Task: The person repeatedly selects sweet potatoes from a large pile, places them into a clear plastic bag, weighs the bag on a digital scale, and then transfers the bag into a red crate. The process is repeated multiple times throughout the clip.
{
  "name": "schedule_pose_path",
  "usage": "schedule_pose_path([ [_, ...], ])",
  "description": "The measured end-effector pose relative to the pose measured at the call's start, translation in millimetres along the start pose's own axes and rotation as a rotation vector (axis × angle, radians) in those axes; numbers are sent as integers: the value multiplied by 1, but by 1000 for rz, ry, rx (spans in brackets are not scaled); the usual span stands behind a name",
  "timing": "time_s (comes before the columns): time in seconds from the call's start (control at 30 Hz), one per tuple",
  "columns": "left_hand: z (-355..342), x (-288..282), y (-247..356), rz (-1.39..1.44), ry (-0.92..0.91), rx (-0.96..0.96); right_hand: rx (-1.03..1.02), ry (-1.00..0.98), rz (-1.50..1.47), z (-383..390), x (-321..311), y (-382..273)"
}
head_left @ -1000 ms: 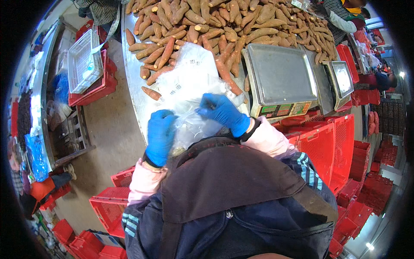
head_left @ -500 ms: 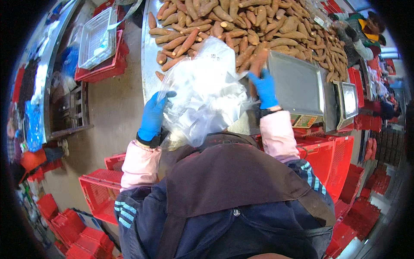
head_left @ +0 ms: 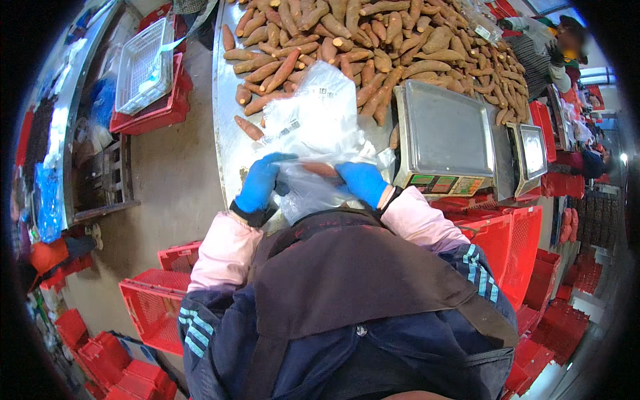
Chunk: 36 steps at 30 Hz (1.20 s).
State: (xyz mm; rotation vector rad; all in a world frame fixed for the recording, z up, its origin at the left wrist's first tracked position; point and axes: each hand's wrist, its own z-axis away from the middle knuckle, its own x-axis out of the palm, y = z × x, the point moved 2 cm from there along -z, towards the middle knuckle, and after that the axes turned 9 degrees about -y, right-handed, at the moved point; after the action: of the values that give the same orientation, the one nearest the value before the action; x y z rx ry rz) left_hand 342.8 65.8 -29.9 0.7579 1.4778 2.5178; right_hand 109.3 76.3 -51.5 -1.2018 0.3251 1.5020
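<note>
My right hand (head_left: 363,183), in a blue glove, is closed on the end of a reddish-brown sweet potato (head_left: 321,169), which lies at a clear plastic bag (head_left: 303,193) in front of my apron. Film covers part of the sweet potato; how far inside it is, I cannot tell. Gloved in blue too, my left hand (head_left: 262,180) grips the bag's left edge, its fingertips partly behind the film. Beyond both hands, a pile of clear printed plastic bags (head_left: 320,110) rests on the metal table (head_left: 230,143). A large heap of sweet potatoes (head_left: 393,40) covers the table's far part.
Right of my hands stands a weighing scale (head_left: 450,130) with a steel pan and a separate display (head_left: 532,152). Red crates (head_left: 510,250) stand below at right, others (head_left: 150,300) at lower left. A white basket (head_left: 143,67) sits on a red crate at left. Another person (head_left: 543,57) is at far right.
My right hand has come from the heap beside the scale down to the bag, bringing a sweet potato. My left hand has moved slightly right and nearer to me with the bag.
</note>
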Motion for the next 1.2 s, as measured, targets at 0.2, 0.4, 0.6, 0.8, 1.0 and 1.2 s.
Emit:
schedule_pose_path([
  [0.2, 8, -14, -9, -262, 28, 53, -45, 1, 153, 31, -8, 20],
  [0.4, 4, 11, 6, 441, -98, 154, -203, -108, -260, 47, -44, 8],
  [0.6, 0, 12, 16, 440, -53, 92, 329, 774, -1036, -41, -113, 106],
  [0.8, 2, 13, 26, 342, 5, 52, 644, 586, -539, -120, -88, 156],
  [1.0, 8, 6, 26, 318, 35, 23, 264, 711, -972, -85, -88, 126],
  [1.2, -10, 10, 27, 242, 46, 112, -384, 351, -1252, 2, -108, 9],
])
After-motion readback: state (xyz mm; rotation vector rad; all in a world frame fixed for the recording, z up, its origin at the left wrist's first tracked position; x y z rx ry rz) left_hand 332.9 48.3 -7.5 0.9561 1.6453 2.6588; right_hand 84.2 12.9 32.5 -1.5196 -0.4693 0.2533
